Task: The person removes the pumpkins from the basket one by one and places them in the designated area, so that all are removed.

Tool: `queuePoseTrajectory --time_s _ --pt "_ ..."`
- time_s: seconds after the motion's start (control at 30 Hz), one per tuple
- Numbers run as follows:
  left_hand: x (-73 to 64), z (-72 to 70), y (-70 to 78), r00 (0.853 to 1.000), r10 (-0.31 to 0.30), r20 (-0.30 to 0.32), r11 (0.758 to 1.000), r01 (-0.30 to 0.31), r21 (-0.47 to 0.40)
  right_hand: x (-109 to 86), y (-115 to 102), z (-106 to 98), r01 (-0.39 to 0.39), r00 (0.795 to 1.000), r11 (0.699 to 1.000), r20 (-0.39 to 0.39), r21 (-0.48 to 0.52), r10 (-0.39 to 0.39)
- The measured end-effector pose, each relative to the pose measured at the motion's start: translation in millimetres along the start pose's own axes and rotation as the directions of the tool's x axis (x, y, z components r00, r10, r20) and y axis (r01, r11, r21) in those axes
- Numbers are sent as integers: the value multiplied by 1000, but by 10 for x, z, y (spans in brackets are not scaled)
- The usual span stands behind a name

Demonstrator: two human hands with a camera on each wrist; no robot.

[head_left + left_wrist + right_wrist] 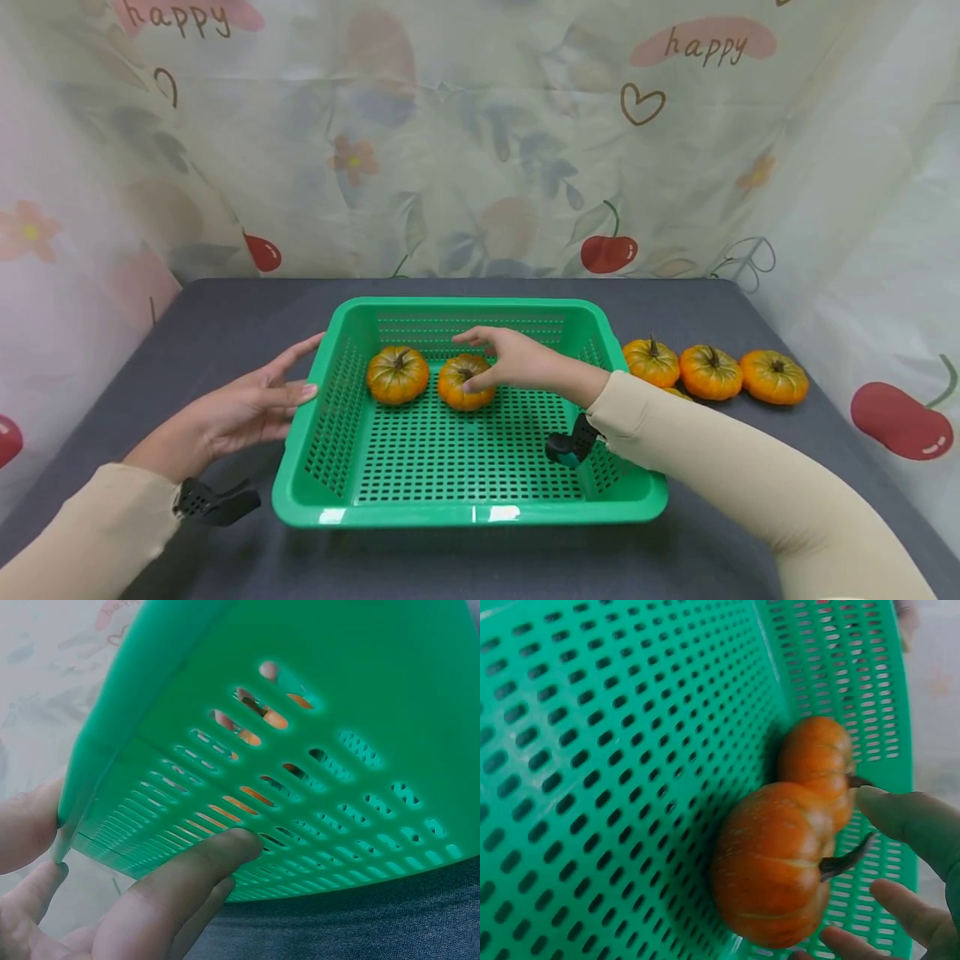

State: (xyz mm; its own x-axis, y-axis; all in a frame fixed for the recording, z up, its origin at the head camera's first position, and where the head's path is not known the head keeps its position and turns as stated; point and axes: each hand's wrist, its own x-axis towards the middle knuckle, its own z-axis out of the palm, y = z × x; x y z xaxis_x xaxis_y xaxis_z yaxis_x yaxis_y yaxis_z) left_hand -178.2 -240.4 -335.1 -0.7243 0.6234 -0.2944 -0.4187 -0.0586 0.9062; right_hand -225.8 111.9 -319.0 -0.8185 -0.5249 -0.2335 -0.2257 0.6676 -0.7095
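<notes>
A dark worktop (232, 333) spreads under both hands, carrying a green basket (570, 511) that stands to the right of the left hand (240, 414), whose fingers lie apart against its rim and outer wall. The right hand (517, 360) hovers inside the basket, thumb and fingers apart, close over the near pumpkin (453, 394), contact unclear, with the far pumpkin (397, 379) to its left. Right of that hand, beyond the sleeve (697, 450), more pumpkins (710, 375) rest on the worktop, one partly hidden.
</notes>
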Motion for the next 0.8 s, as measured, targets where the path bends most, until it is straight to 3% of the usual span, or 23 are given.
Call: queuePoseTrajectory --time_s 0.27,0.53,0.8 --pt "8 -9 -19 1000 -3 -19 1000 3 27 75 38 81 -1 1000 999 24 -51 2" --pt "10 -27 -23 1000 2 -3 1000 -2 27 78 57 79 53 995 997 83 -61 -48" --pt "36 -43 -39 1000 3 2 999 -3 40 87 71 87 83 989 983 135 -163 -61"
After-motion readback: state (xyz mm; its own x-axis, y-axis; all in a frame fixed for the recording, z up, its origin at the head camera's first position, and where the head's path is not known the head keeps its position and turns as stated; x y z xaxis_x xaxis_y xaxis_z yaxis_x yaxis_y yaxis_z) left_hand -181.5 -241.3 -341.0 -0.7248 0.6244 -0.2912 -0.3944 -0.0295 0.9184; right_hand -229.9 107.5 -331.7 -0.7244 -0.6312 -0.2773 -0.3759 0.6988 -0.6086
